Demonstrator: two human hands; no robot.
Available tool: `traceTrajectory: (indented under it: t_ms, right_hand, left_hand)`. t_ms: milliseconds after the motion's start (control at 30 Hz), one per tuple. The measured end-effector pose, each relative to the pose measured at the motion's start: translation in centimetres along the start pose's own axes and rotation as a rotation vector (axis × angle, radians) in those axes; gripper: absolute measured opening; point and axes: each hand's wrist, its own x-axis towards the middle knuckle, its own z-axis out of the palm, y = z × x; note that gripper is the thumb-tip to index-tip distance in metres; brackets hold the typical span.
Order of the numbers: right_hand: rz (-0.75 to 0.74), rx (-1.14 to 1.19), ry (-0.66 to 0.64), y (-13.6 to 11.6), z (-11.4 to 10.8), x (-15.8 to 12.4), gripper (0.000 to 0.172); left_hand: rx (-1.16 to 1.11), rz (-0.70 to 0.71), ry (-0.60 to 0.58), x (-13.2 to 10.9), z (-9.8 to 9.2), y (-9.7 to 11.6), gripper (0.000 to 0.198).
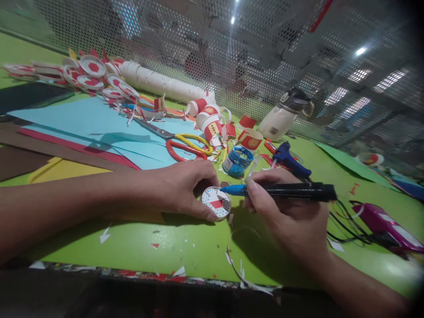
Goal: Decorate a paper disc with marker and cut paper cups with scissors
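My left hand (180,187) is wrapped around a small round paper cup bottom (216,203), white with a red patch and blue dots, holding it tilted on the green table (149,243). My right hand (285,212) grips a black marker (291,191) with a blue tip. The tip touches the cup bottom's upper edge.
Red and yellow scissors (187,145) lie on blue paper sheets (99,128). Behind the hands are a blue jar (236,161), a blue glue gun (289,160), cut paper cups (212,123), a stack of cups (159,81), a white bottle (283,115), a purple tool (386,225) and a mesh wall (232,53).
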Motion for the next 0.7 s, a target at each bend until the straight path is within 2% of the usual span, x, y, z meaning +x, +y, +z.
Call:
traceTrajectory:
  t_ms: [233, 500, 700]
  right_hand:
    - [0.034, 0.128, -0.146, -0.24, -0.6, 0.29, 0.007]
    - [0.204, 0.224, -0.222, -0.11, -0.39, 0.69, 0.007]
    - [0.128, 0.189, -0.205, -0.24, 0.03, 0.67, 0.006]
  left_hand:
    - [0.035, 0.039, -0.011, 0.06, -0.1, -0.11, 0.037]
    - [0.062, 0.035, -0.033, 0.0, -0.18, -0.14, 0.038]
    - [0.052, 0.041, -0.031, 0.08, -0.18, -0.1, 0.039]
